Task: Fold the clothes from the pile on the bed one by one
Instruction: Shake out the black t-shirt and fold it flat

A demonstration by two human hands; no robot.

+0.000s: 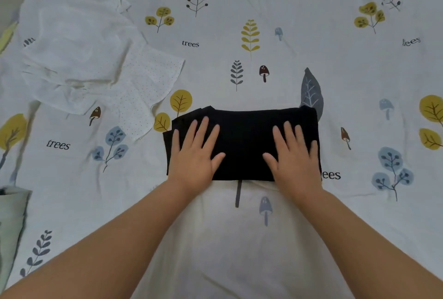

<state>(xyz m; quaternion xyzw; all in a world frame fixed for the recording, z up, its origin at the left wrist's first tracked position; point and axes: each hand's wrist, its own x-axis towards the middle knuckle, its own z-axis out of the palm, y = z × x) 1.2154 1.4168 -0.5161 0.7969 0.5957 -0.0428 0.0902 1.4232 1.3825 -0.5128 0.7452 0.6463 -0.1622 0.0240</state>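
Far left, a crumpled pile of white, partly dotted thin clothes lies on the white bedsheet printed with trees and mushrooms, apart from both hands. Centre, a folded black fabric rectangle sits flat on the sheet. Left hand presses its left half, fingers spread flat, gripping nothing; right hand likewise flat and spread on its right half.

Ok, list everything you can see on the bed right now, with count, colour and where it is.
Black garment: one, black, folded into a rectangle, centre of the bed.
White garments: a loose pile, white, one dotted, count unclear, upper left.
Bedsheet: one, white with tree, leaf and mushroom prints, under everything.
Pale green fabric: one, at the left edge, partly cut off.
Left hand: flat on the black garment's left half.
Right hand: flat on its right half.
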